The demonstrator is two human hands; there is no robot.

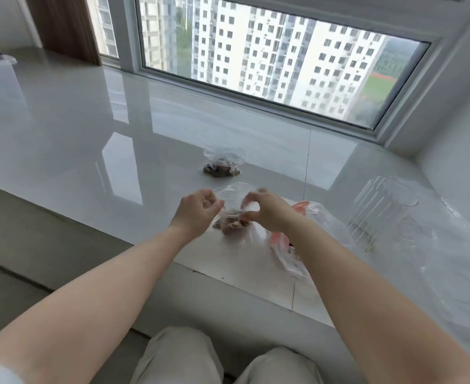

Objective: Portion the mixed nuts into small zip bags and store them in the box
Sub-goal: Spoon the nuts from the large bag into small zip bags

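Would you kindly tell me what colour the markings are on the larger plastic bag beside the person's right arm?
Orange-red markings on the otherwise clear larger plastic bag, seen in the head view.

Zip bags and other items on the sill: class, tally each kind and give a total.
Small zip bags holding nuts: 2, one lying near the window, one pinched by the left hand and right hand
Large red-printed plastic bags: 1
Clear ribbed containers: 1
Total: 4
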